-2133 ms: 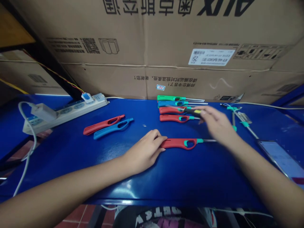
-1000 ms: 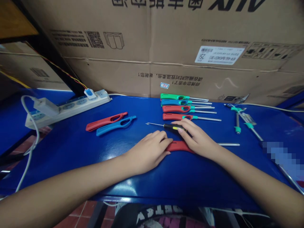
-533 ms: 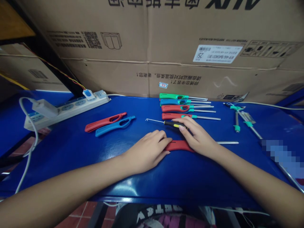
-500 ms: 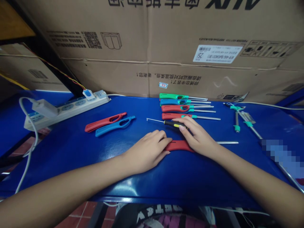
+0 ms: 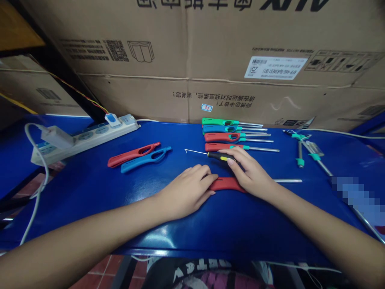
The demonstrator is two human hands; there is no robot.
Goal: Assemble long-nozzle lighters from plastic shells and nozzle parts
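Left hand (image 5: 186,194) pinches a long red plastic lighter (image 5: 226,184) near the frame centre.
Probably this is for steadiness; the right hand (image 5: 249,173) grips a slim black-and-yellow screwdriver (image 5: 214,156).

Bare all the way, the left forearm (image 5: 90,237) and the right forearm (image 5: 319,224), both slim and smooth! Down to the left hand (image 5: 189,192), ungloved, and the right hand (image 5: 248,170), ungloved too, a pale thumbnail (image 5: 230,161) catching the light. And at the bottom edge, a dark garment (image 5: 162,275): chunky white capitals (image 5: 201,265) curve across it, their word unclear, above a mottled pink-purple print (image 5: 219,280), cropped by the frame!
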